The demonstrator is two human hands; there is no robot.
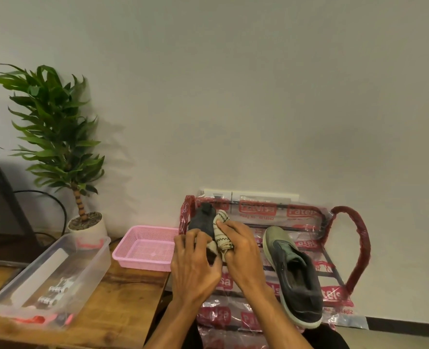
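Together, zigzag-striped cream sock [222, 233], dark grey sock [203, 220]

Bare forearms reach forward, converging. Left hand [195, 264] and right hand [243, 250] close together, backs up, fingers [190, 235] curled in grip.

Left hand [193, 263] with dark sock [203, 220] and right hand [241, 250] with cream sock [222, 231] fill the gap between the pink basket [143, 264], left, and the shoe [294, 275], right, which lies on the wrapped rack [360, 245]. Above them the air is open to the wall. At lower left a clear box [92, 263] crowds the counter [122, 306]
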